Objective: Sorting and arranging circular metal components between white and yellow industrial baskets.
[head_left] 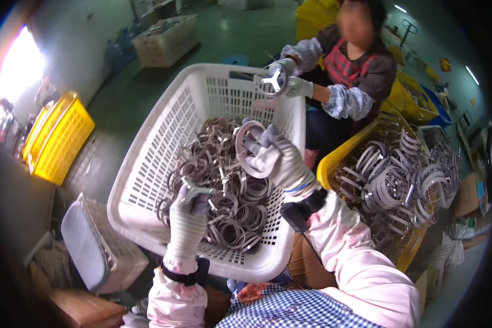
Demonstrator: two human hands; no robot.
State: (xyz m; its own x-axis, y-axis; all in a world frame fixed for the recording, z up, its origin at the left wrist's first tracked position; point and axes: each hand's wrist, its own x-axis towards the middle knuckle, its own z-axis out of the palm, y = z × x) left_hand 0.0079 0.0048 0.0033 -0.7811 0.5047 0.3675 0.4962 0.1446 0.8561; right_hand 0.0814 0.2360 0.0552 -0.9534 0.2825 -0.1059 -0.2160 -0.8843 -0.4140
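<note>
My left hand (187,221), in a striped glove with grey fingertips, is closed on a three-armed metal piece (198,190). My right hand (281,161), gloved alike, grips a flat grey metal ring (239,145), its fingers reaching through and around it. Both hands are over a large white slotted basket (150,145). Inside the basket lies a heap of grey rings and small metal parts (232,205). The ring and the three-armed piece are apart from each other.
Across the basket a co-worker (351,71) holds a ring with a three-armed piece (274,81) in gloved hands. At right stands a yellow crate (327,164) piled with curved metal parts. Stacked yellow baskets (65,139) and a smaller white basket (106,249) are at left.
</note>
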